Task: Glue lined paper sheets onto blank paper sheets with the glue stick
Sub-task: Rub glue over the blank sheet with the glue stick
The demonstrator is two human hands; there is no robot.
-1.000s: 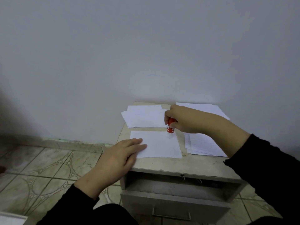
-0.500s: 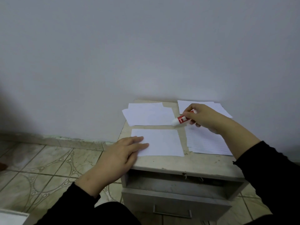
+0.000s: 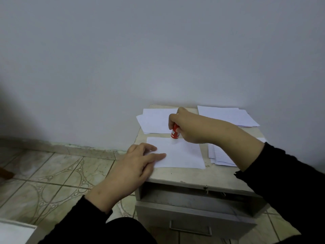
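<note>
A white sheet lies at the front of the small cabinet top. My left hand rests flat on the sheet's left edge with fingers straight. My right hand grips a red glue stick upright, its tip touching the sheet near the far edge. Lined sheets lie to the right, partly under my right forearm. Blank sheets are stacked at the back left, and another pile sits at the back right.
The cabinet stands against a plain wall. Its top drawer is pulled open toward me, with a metal handle on the front. A patterned tile floor lies to the left. A white object shows at the bottom left corner.
My right hand moved the glue stick from over the lined sheets on the right back to the front sheet, turning it upright with the tip down. My left hand stayed put.
</note>
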